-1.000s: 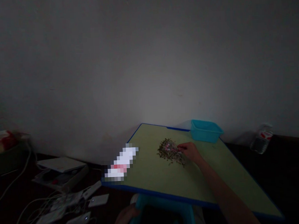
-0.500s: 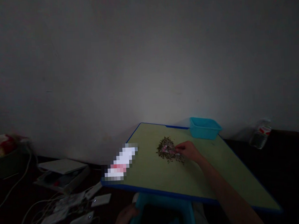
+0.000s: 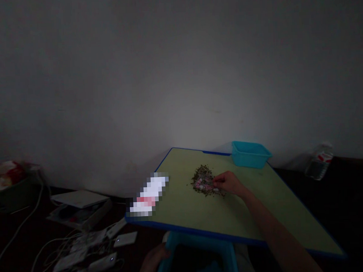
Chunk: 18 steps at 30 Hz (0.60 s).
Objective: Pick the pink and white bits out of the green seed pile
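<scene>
My right hand (image 3: 229, 183) reaches over the table, its thumb and fingertips pinched together at the right side of a loose pile (image 3: 203, 177). The pile is made of small dark brown bits, with pink and whitish pieces among them. What sits between those fingertips is too small to make out. Below the table's near edge, my left hand (image 3: 155, 257) grips the left rim of a blue plastic bin (image 3: 235, 260). Dark contents cover much of the bin's bottom, and part of its blue floor shows.
The pale yellow-green table (image 3: 184, 210) has a blue edge. At its far right corner stands a second blue bin (image 3: 250, 159). A blurred-out bright phone-like slab (image 3: 149, 195) lies at the left. Cables and white devices (image 3: 126, 239) clutter the left; a clear bottle (image 3: 319, 162) stands right.
My right hand stays pinched at the pile, where the pink and white pieces have shifted slightly. The left hand keeps hold of the bin. The whole view has moved a little.
</scene>
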Motion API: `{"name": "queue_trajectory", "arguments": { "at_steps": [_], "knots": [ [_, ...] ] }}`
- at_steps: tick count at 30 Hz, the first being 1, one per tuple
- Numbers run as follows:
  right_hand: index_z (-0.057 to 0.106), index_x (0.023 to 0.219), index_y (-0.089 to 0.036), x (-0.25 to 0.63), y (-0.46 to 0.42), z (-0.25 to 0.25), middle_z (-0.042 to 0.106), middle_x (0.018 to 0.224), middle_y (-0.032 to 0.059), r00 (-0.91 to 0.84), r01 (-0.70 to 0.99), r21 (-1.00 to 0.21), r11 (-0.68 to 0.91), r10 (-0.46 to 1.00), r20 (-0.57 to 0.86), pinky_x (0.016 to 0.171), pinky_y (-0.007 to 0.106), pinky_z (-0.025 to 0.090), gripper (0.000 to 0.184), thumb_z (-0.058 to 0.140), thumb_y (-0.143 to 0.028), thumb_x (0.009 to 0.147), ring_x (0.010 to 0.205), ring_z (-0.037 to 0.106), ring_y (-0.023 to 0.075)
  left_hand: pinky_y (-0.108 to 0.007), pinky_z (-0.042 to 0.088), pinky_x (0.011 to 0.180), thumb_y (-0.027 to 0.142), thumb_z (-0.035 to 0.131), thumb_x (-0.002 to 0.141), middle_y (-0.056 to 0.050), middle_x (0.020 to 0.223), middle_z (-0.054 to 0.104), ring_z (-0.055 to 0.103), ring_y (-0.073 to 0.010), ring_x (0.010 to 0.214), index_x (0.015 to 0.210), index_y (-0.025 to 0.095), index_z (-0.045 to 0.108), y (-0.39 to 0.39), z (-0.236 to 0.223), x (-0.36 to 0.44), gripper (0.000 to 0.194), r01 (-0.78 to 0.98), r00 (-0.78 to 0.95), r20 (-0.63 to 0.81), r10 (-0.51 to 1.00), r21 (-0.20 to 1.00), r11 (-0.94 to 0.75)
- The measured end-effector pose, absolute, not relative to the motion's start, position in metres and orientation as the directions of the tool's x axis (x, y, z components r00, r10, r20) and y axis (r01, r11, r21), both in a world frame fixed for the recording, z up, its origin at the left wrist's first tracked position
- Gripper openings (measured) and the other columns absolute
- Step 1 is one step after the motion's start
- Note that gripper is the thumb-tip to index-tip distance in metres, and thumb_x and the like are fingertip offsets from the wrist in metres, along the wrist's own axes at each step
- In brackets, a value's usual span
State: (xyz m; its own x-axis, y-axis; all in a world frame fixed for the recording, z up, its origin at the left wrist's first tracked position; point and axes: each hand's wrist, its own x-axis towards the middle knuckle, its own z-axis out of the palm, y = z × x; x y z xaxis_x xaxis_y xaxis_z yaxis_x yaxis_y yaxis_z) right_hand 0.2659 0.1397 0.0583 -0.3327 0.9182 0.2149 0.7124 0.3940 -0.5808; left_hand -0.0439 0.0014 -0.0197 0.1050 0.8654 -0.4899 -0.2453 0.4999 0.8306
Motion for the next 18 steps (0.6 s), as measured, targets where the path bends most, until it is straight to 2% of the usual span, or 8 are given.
{"name": "queue_trajectory", "arguments": {
  "at_steps": [7, 18],
  "knots": [
    [0.071, 0.083, -0.016, 0.264, 0.137, 0.058, 0.063, 0.059, -0.0005, -0.341, 0.687, -0.613, 0.39, 0.918, 0.202, 0.049, 0.019, 0.036, 0.026, 0.057, -0.034, 0.071, 0.052, 0.053, 0.0115, -0.024, 0.038, 0.048, 0.015, 0.066, 0.044, 0.005, 0.037, 0.052, 0.044, -0.0138, 0.047, 0.041, 0.018, 0.055, 0.001, -0.015, -0.045, 0.012, -0.228, 0.123, -0.462, 0.878, 0.848, 0.478],
    [0.072, 0.081, -0.018, 0.26, 0.131, 0.063, 0.064, 0.058, -0.0002, -0.383, 0.699, -0.584, 0.414, 0.905, 0.183, 0.05, 0.02, 0.037, 0.024, 0.059, -0.034, 0.069, 0.053, 0.055, 0.0121, -0.026, 0.036, 0.05, 0.019, 0.063, 0.049, 0.004, 0.04, 0.052, 0.045, -0.0145, 0.048, 0.044, 0.017, 0.057, -0.005, -0.006, -0.043, 0.008, -0.242, 0.137, -0.439, 0.888, 0.855, 0.459]
  ]
}}
